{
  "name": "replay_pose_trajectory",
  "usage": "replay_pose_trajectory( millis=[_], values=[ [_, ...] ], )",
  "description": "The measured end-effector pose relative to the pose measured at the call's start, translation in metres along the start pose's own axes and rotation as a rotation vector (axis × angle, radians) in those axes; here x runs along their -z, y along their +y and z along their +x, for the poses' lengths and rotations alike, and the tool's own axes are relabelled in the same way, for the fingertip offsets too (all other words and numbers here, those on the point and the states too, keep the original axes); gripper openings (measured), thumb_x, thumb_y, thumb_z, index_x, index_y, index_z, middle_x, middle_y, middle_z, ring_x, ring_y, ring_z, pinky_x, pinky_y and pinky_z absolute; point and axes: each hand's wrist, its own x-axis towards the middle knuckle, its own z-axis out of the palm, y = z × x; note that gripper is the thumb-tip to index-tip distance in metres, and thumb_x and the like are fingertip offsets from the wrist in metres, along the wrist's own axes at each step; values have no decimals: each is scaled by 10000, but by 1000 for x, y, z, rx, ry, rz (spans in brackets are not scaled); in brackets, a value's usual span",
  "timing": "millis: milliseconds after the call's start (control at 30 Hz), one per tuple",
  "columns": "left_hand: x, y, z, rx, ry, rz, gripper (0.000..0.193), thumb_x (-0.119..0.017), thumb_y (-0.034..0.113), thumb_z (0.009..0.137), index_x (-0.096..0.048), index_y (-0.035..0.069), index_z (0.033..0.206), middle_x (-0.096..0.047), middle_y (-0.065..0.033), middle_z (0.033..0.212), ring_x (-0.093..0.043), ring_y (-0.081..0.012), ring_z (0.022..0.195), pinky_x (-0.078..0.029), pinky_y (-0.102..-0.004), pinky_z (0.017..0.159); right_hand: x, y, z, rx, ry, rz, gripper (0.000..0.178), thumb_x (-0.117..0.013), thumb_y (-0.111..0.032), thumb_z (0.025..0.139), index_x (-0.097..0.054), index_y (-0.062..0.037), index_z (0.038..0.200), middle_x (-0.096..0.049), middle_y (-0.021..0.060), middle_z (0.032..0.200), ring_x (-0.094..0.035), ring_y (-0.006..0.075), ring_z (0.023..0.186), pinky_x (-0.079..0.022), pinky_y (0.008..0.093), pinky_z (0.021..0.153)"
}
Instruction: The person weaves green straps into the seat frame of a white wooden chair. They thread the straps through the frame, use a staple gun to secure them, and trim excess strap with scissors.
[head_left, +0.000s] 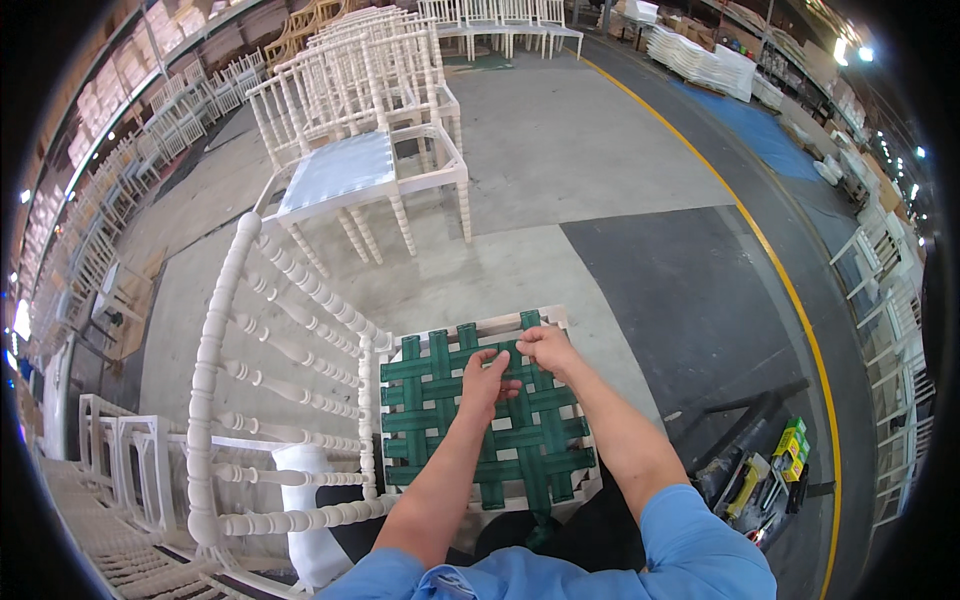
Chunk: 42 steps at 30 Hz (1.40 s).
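Observation:
In front of me stands a cream-white chair (366,420) with turned spindles, its back to the left. Its seat frame carries a woven lattice of dark green webbing (535,445), with square gaps between the straps. My left hand (487,383) is over the far middle of the seat, its fingers curled in and its thumb at a green strap. Just right of it, my right hand (548,350) is closed in a pinch on the webbing near the far rail. The fingertips of both hands are close together. One strap end hangs off the near edge toward my lap.
Ahead stands a group of white spindle chairs, one with a pale blue-white seat (340,172). Hand tools and a green-yellow box (792,450) lie in a tray at the right. A yellow floor line (760,235) curves past. More chairs line both sides.

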Motion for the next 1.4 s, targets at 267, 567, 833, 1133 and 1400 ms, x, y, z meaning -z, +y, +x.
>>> replay_pose_trajectory(
  millis=[267,567,833,1133,1400],
  values=[
    [2,21,6,-68,-50,68,279,-616,96,1033,-553,68,1303,-703,-113,1022,-737,-233,734,-613,-372,621,-4,20,-38,641,83,-262,254,-749,-128,920,-755,-79,1169,-684,80,1094,-677,215,919,-549,343,847],
    [8,22,-4,-151,-107,113,244,-657,190,1046,-636,26,1226,-717,-97,1020,-728,-210,760,-610,-336,663,-4,16,-38,501,129,-212,198,-745,-133,945,-712,-32,1112,-725,91,1015,-712,233,924,-552,348,831],
    [17,24,1,-100,-61,79,197,-698,238,1038,-683,45,1076,-661,-36,833,-672,-167,678,-586,-321,611,-19,-2,-52,709,200,-287,186,-729,-80,936,-721,-54,1121,-730,116,1003,-723,277,891,-563,376,777],
    [13,8,7,-782,94,767,233,-770,168,963,-710,32,1143,-663,-27,969,-640,-125,819,-553,-322,722,-10,-2,-42,731,196,-348,106,-726,-96,928,-729,-54,1025,-673,120,1004,-682,299,887,-546,395,771],
    [30,-33,38,-321,49,526,614,-689,121,996,-455,45,1558,-707,-134,1203,-669,-181,1018,-549,-336,884,-29,-2,33,495,123,-543,123,-723,-155,923,-757,-58,989,-689,155,1017,-689,346,981,-557,455,861]
  ],
)
